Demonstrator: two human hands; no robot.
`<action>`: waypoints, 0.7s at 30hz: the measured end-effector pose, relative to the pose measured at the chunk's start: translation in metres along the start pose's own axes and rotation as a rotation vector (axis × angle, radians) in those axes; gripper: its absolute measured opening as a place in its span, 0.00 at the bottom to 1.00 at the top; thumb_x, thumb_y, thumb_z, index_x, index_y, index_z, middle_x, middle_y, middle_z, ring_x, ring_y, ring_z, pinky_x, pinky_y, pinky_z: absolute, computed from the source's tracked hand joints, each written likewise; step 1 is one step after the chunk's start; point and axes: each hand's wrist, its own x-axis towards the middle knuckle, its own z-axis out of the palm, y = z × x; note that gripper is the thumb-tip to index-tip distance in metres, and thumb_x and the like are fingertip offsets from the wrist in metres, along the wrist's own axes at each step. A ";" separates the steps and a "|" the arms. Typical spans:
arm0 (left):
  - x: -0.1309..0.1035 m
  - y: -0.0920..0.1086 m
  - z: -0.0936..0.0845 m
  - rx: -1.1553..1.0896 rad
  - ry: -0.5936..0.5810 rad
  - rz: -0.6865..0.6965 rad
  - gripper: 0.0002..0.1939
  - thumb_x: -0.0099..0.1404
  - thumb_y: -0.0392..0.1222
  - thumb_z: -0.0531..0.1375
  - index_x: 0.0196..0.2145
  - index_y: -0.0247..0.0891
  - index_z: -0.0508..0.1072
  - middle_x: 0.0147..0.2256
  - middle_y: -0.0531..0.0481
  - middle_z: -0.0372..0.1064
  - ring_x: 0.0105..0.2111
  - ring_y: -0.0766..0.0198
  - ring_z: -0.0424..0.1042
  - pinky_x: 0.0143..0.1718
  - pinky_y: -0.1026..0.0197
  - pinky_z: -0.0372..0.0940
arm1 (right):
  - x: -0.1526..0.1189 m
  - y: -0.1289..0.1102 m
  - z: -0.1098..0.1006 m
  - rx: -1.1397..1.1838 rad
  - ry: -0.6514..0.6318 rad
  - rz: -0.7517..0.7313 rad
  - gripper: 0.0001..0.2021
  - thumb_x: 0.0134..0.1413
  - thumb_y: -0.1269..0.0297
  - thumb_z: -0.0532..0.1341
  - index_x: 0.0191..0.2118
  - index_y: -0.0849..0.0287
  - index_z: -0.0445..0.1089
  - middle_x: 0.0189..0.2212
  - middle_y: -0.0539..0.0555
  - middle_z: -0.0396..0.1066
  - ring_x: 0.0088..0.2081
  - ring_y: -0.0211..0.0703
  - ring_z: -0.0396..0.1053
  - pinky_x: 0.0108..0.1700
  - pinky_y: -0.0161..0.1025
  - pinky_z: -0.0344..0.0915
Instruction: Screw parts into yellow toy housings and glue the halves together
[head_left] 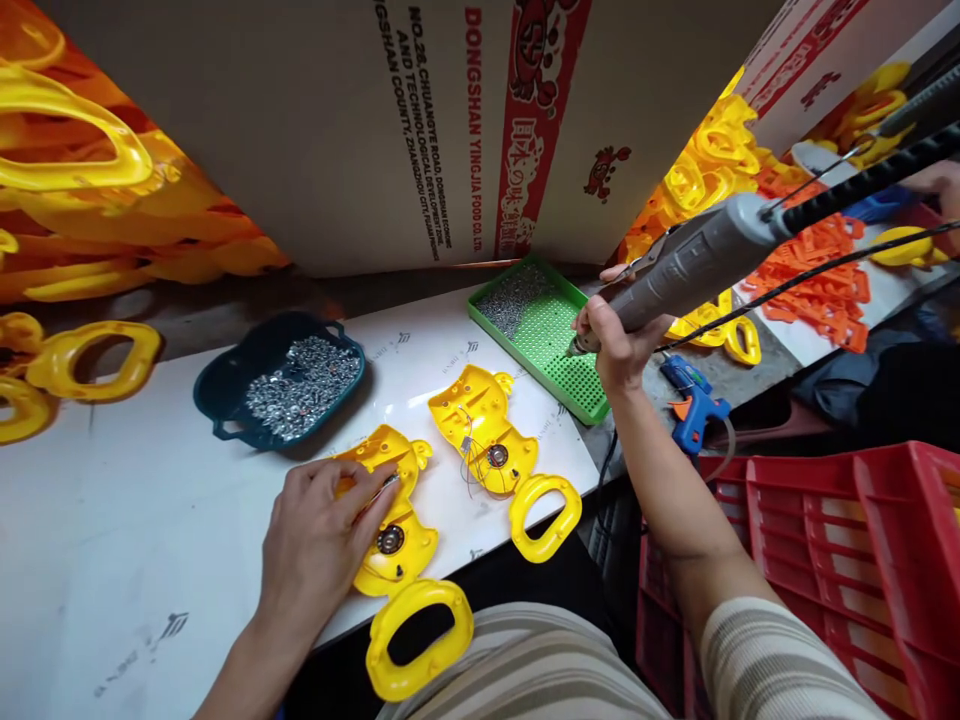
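My right hand (624,348) is wrapped round a grey electric screwdriver (686,258), whose tip points down into the green perforated tray (596,408). Small dark screws (517,298) are heaped at that tray's far left end. With thumb and fingertips pinched together, my left hand (319,525) holds a small silvery part (388,482) over the nearer yellow plastic shell (411,540). A round speaker (390,540) sits in this shell. To its right lies a second yellow shell (472,410) with thin wires and a speaker (497,456). Each shell has a ring-shaped handle at its near end.
A dark teal basin (217,372) of shiny metal pieces stands left of the shells. Behind the white board rises a big carton (300,130). A blue glue gun (694,405), orange parts (814,270) and a red crate (832,480) are at right. Yellow parts (97,360) lie left.
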 end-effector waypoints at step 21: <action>0.001 0.006 -0.004 0.030 -0.034 -0.001 0.16 0.69 0.47 0.55 0.44 0.40 0.80 0.37 0.39 0.71 0.42 0.45 0.65 0.35 0.47 0.66 | 0.003 0.027 0.015 0.225 0.044 -0.109 0.15 0.47 0.52 0.68 0.34 0.53 0.66 0.16 0.41 0.60 0.14 0.34 0.59 0.16 0.35 0.61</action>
